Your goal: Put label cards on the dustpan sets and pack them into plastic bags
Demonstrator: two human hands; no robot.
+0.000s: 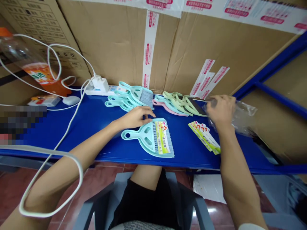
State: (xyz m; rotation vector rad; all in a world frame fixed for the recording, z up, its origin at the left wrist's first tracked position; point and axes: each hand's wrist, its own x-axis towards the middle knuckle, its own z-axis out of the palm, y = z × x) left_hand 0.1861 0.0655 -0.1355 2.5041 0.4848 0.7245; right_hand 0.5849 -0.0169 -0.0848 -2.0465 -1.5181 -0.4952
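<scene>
Head view | left hand [139,117]: thumb and fingers slightly apart, at upper edge of pale-teal plastic dustpan-and-brush set [145,138] | right hand [222,110]: at clear plastic bags [242,118], finger closure indeterminate (blur)

Blk shorts [147,204]; grey top [141,225] w/ dark speckled pattern; 1 whitish sleeve edge [250,226] on R arm [238,179].

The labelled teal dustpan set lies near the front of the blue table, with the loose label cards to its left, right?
No: in the head view, the loose label cards lie to the right of the labelled teal dustpan set, near the front of the blue table.
</scene>
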